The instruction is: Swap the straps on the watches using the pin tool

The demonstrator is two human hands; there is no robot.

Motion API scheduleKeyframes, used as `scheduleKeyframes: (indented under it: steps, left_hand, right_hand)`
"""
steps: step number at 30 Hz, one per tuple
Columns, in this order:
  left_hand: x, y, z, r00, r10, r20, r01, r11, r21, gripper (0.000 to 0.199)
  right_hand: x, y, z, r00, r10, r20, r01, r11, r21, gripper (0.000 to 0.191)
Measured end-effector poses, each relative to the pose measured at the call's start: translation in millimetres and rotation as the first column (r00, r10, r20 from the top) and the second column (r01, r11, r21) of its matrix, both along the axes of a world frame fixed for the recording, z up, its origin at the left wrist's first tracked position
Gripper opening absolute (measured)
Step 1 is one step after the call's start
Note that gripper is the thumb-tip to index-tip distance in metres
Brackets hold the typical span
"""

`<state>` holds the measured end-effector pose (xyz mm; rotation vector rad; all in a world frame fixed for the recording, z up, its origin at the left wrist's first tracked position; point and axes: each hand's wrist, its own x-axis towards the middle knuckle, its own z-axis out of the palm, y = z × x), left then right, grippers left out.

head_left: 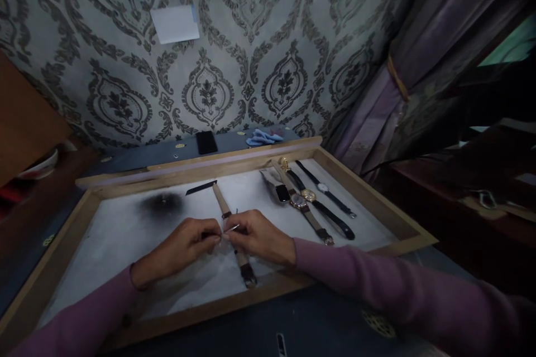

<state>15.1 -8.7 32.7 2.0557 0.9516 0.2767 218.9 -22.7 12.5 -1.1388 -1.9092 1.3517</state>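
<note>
My left hand [186,242] is closed in a pinch at the middle of the tray, its fingertips meeting those of my right hand. Whatever lies between the left fingers is too small to make out. My right hand [262,237] pinches a thin, shiny metal tool [232,228], whose kind I cannot tell. Under both hands, a tan and dark brown watch strap [221,199] lies lengthwise on the white tray bottom; its middle is hidden by the fingers. A thin black strip [201,188] lies at the strap's far end.
A wooden-framed tray [377,198] surrounds the work. Several watches lie at its right, among them a tan-strapped watch [298,201] and a black square-faced watch [282,193]. A dark smudge [161,205] marks the left. Behind are a phone [206,142] and a blue cloth [263,136].
</note>
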Motion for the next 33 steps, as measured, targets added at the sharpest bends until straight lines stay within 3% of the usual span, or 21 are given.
scheduleKeyframes:
  steps: [3, 5, 9, 12, 14, 18, 21, 24, 28, 33]
  left_hand:
    - [-16.9, 8.3, 4.1, 0.988, -0.016, -0.154, 0.023, 0.999, 0.041, 0.024]
    - [-32.8, 13.0, 7.6, 0.955, 0.064, -0.288, -0.011, 0.983, 0.181, 0.025]
    - [-51.6, 16.3, 16.9, 0.857, 0.141, -0.496, -0.004, 0.964, 0.268, 0.023]
    - [-43.6, 19.7, 19.0, 0.862, 0.226, -0.455, -0.009, 0.902, 0.431, 0.02]
    - [-29.9, 27.2, 13.8, 0.895, 0.238, -0.377, -0.041, 0.885, 0.463, 0.019]
    - [1.3, 54.8, -11.3, 0.947, 0.262, -0.186, -0.208, 0.94, 0.269, 0.025]
    - [18.5, 74.3, -27.8, 0.95, 0.272, -0.155, -0.229, 0.941, 0.248, 0.033]
    - [27.3, 82.2, -30.7, 0.966, 0.217, -0.143, -0.174, 0.948, 0.265, 0.04]
    - [27.1, 77.3, -22.9, 0.983, 0.086, -0.163, -0.032, 0.951, 0.307, 0.03]
    - [21.8, 69.1, -15.8, 0.963, 0.028, -0.267, 0.091, 0.902, 0.422, 0.017]
  right_hand:
    - [3.6, 1.5, -2.6, 0.987, -0.114, 0.112, 0.107, 0.992, 0.067, 0.014]
    - [8.4, 2.3, -3.8, 0.951, -0.196, 0.238, 0.165, 0.975, 0.147, 0.023]
    - [13.5, 1.7, -0.2, 0.882, -0.201, 0.426, 0.151, 0.977, 0.148, 0.036]
    - [9.7, -0.3, 4.4, 0.82, -0.179, 0.543, 0.11, 0.981, 0.157, 0.04]
    - [5.4, -1.4, 5.7, 0.772, -0.178, 0.61, 0.077, 0.979, 0.188, 0.042]
    - [-1.3, -2.7, 4.0, 0.697, -0.21, 0.686, 0.024, 0.962, 0.271, 0.045]
    - [-2.4, -3.5, 2.9, 0.696, -0.214, 0.685, 0.002, 0.955, 0.297, 0.043]
    - [-1.1, -3.8, 4.1, 0.704, -0.231, 0.672, 0.021, 0.952, 0.306, 0.038]
    - [2.3, -2.8, 5.4, 0.701, -0.247, 0.669, 0.031, 0.948, 0.318, 0.037]
    - [5.7, -2.2, 4.6, 0.717, -0.241, 0.654, 0.033, 0.949, 0.314, 0.033]
